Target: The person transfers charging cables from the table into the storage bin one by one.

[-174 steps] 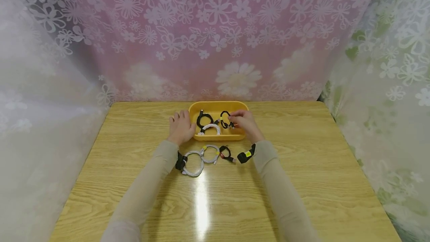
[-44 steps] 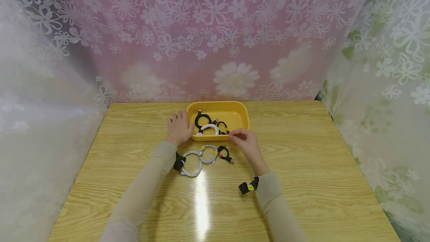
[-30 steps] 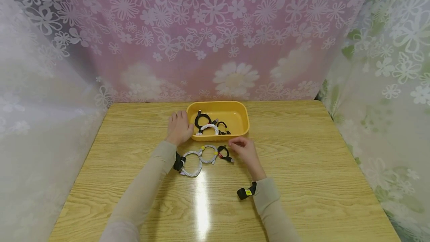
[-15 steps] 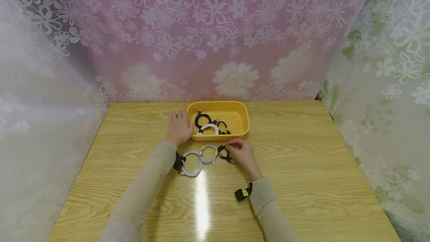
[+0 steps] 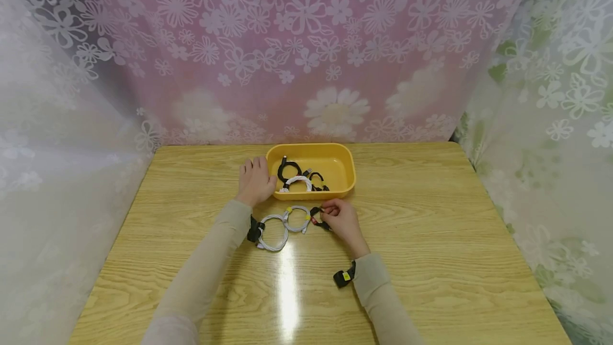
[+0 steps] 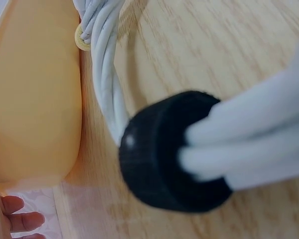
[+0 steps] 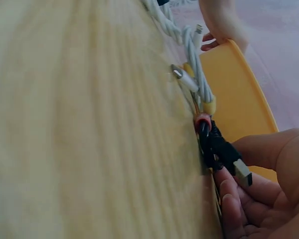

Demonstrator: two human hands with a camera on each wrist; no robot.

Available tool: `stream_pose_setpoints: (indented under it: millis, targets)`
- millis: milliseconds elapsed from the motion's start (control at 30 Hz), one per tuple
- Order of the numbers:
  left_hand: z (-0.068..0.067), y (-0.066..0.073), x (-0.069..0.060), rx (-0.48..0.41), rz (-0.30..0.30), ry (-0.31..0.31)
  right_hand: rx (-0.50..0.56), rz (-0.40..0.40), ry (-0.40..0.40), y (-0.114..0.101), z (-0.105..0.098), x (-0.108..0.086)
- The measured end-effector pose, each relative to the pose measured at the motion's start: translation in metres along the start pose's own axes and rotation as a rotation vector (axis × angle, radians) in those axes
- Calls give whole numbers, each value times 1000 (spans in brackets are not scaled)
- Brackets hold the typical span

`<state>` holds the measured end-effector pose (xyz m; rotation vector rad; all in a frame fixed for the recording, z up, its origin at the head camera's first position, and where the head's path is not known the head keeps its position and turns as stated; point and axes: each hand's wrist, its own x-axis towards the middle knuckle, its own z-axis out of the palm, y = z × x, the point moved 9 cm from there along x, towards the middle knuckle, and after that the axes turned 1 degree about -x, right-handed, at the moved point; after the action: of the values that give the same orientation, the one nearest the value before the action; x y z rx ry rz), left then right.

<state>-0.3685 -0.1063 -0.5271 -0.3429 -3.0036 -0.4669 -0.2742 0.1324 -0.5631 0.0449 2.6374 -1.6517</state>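
Right hand [image 5: 342, 223] has moved from yellow bin [image 5: 339, 172] to red-banded black cable [image 7: 224, 148]; I can't tell if fingers grip. Left hand [image 5: 256, 181]: fingers apart.

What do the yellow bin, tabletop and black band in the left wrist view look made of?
Yellow bin: probably molded plastic, smooth and satin; seamless wall, rounded corners.
Tabletop: wood or wood-effect laminate, glossy; grain lines and a bright reflected streak.
Black band: perhaps rubber or fabric; mostly dull, one small highlight, texture blurred.
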Motion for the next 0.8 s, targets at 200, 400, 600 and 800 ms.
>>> stream_pose_setpoints:
  millis: [200,400,600,800]
  targets:
    - [1,0,0,-8,-6,-11,-12,-31,24,0,1,-2]
    - [1,0,0,-5,-17,-21,-35,-17,38,4,2,-3]
    - [0,1,-1,-3,-20,-23,-11,10,43,5,0,-5]
    - [1,0,0,-3,-25,-30,15,7,45,4,-2,-7]
